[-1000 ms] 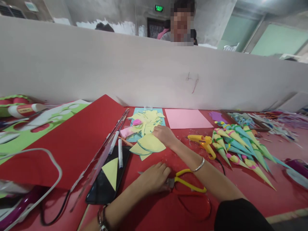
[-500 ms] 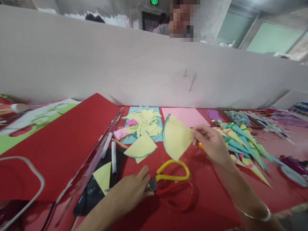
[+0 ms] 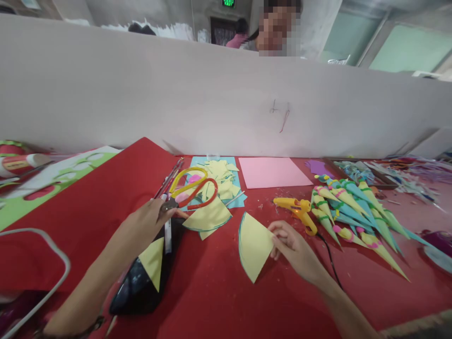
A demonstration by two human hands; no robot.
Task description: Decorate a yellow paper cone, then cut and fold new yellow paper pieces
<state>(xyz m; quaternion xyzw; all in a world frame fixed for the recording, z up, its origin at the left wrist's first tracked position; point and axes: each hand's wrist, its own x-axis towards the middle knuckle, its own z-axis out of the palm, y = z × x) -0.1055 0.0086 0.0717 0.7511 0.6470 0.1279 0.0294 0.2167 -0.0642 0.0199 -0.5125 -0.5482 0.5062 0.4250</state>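
My left hand (image 3: 155, 219) is closed round the blade end of a pair of scissors (image 3: 186, 197), whose yellow and red handles point away to the right. It is over a black phone-like slab (image 3: 141, 294) with a marker (image 3: 168, 235) and a yellow piece (image 3: 154, 261) on it. In my right hand (image 3: 287, 245), a yellow fan-shaped sheet (image 3: 253, 247) with a dark curved edge is pinched at one corner, low over the red table. More yellow fan-shaped sheets (image 3: 206, 215) lie between my hands. A yellow glue gun (image 3: 298, 211) rests just beyond my right hand.
Yellow scraps (image 3: 222, 172) cover a blue sheet at the back, beside a pink sheet (image 3: 273, 172). Finished yellow and blue cones (image 3: 356, 207) lie in a heap at right. A large red board (image 3: 106, 202) fills the left. Behind a white partition (image 3: 212, 103) are other people.
My left hand has carried the scissors up and left from the table's middle. My right hand has lowered the yellow fan-shaped sheet toward me, uncovering the glue gun.
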